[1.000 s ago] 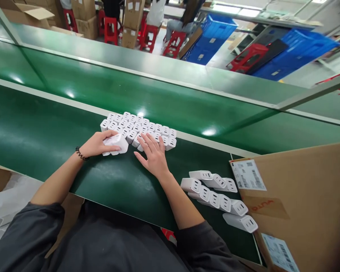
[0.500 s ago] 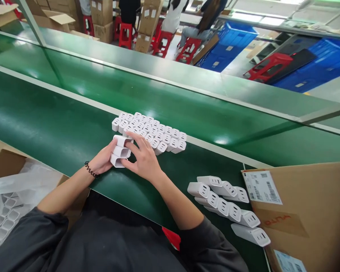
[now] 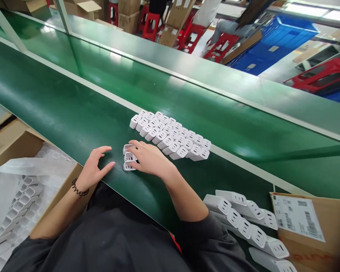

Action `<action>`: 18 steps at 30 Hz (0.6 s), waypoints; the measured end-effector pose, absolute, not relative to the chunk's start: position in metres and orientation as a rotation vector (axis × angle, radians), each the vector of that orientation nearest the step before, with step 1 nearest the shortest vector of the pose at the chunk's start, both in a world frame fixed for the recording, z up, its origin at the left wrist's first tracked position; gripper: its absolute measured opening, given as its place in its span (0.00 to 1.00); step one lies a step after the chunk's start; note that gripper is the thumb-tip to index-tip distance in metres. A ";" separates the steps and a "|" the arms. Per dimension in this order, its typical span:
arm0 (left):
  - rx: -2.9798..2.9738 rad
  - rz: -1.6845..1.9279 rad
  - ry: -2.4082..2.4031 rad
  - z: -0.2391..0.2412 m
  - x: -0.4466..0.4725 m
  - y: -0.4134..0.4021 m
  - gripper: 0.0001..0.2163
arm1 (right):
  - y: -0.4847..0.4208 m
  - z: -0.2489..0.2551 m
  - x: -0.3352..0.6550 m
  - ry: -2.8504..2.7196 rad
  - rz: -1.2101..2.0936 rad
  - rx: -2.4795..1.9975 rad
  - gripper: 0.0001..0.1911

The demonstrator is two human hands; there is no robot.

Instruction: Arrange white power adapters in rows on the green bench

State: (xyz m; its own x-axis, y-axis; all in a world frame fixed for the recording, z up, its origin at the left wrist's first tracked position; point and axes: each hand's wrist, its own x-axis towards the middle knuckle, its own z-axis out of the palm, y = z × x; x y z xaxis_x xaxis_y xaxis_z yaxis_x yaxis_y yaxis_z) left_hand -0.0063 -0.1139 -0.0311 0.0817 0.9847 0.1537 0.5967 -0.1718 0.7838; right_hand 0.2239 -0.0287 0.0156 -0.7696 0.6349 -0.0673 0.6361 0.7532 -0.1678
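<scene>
Three white plastic charger housings (image 3: 128,157) stand in a short row on the green bench, open ends up, slots visible inside. My right hand (image 3: 150,159) reaches over them from the right, fingers on the far one and thumb on the near one, holding the row together. To their left, my left hand (image 3: 98,166) is apart from them, thumb and fingers spread, holding nothing. Just beyond my right hand a block of several white housings (image 3: 170,132) stands packed together, slotted ends up.
On the right, more white housings (image 3: 245,226) lie stacked beside a labelled carton (image 3: 297,219). At lower left an open carton (image 3: 61,189) holds many housings and plastic wrap. A pale rail (image 3: 238,164) runs along the green bench (image 3: 73,124). People sit on red stools (image 3: 151,26) beyond.
My left hand has let go of the three housings and drawn back left, opening. The housings, tilted in my hands before, now stand on the bench under my right hand. The view has shifted.
</scene>
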 end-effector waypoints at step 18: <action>1.941 0.693 1.647 0.001 0.012 -0.116 0.19 | -0.041 -0.058 0.260 3.173 -1.005 1.654 0.19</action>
State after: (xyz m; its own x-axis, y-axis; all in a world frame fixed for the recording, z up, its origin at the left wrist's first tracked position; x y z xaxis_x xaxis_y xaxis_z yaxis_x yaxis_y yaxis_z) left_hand 0.0122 -0.1156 0.0006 0.1395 0.9883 0.0613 0.7347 -0.1448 0.6628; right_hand 0.2596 -0.0408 -0.0581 -0.4747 0.8458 0.2434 0.5515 0.5013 -0.6668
